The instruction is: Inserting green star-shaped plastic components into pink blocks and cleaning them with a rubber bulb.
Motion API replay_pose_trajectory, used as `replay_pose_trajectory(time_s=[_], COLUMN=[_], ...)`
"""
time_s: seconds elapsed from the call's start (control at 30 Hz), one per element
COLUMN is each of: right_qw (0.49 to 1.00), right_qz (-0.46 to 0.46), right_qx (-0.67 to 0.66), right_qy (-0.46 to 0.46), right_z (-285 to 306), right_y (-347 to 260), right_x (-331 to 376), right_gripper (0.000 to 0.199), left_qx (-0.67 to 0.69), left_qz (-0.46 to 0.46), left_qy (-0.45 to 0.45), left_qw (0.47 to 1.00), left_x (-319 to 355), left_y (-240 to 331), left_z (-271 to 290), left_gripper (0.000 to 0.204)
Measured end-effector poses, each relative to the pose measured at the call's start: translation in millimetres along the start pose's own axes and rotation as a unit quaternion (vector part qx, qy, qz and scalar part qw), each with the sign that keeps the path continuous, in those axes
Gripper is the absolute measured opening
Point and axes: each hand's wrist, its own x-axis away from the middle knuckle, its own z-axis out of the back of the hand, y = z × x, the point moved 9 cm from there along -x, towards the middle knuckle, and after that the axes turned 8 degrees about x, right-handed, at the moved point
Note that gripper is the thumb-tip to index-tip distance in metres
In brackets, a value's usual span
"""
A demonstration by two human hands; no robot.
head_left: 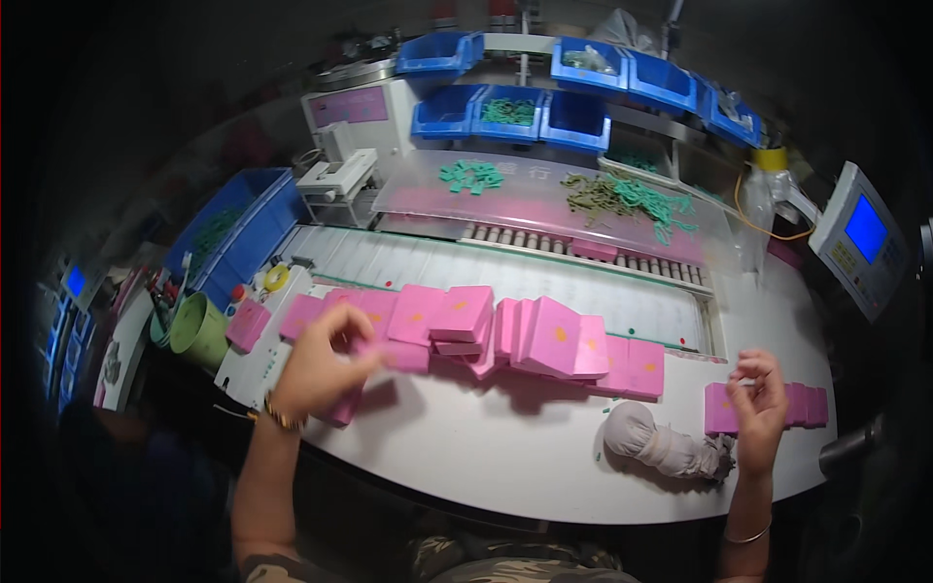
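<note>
Pink rectangular blocks [552, 338], some with yellow marks, lie in an uneven row across the white table; several are stacked or leaning. My left hand [326, 361] is over the left end of this row, thumb and fingers curled together in a ring. Its fingertips are blurred, and anything small between them is hidden. On the right, my right hand [760, 400] is closed in a pinch in front of a short row of pink blocks [805, 405]. What it pinches, if anything, cannot be made out. Beside it lies a grey cloth bundle [661, 445], rounded at one end.
Behind the blocks runs a roller track [525, 240] under a clear sloping cover [530, 185] bearing green and brownish pieces. Blue bins [510, 115] hang above. A blue-screened panel [863, 228] stands right; a green cup [197, 325] and large blue bin [262, 209] are left.
</note>
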Motion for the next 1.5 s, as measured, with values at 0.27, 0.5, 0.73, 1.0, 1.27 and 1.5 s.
replay_pose_trajectory(time_s=[0.27, 0.5, 0.73, 1.0, 1.27, 1.5], right_qw=[0.979, 0.973, 0.966, 0.959, 0.952, 0.969], right_qz=[0.152, 0.142, 0.156, 0.157, 0.175, 0.098], right_qx=[0.087, 0.072, 0.084, 0.097, 0.087, -0.072], right_qy=[-0.109, -0.165, -0.189, -0.217, -0.237, -0.217], right_z=[-69, -96, -107, -111, -119, -139], right_y=[-64, -68, -69, -66, -74, -93], right_x=[34, 40, 44, 46, 52, 57], right_gripper=[0.032, 0.031, 0.031, 0.029, 0.029, 0.052], left_qx=[0.123, -0.145, -0.233, -0.137, 0.073, 0.201], left_qz=[-0.012, -0.121, 0.005, -0.01, -0.033, -0.189], left_qy=[0.105, 0.164, 0.109, 0.03, 0.059, -0.1], left_qw=[0.987, 0.968, 0.966, 0.99, 0.995, 0.956], left_x=[-108, -152, -173, -138, -99, -1], left_y=[-65, -94, -133, -101, -58, 36], left_z=[63, 26, 52, 33, 18, -86], left_gripper=[0.015, 0.027, 0.029, 0.039, 0.033, 0.05])
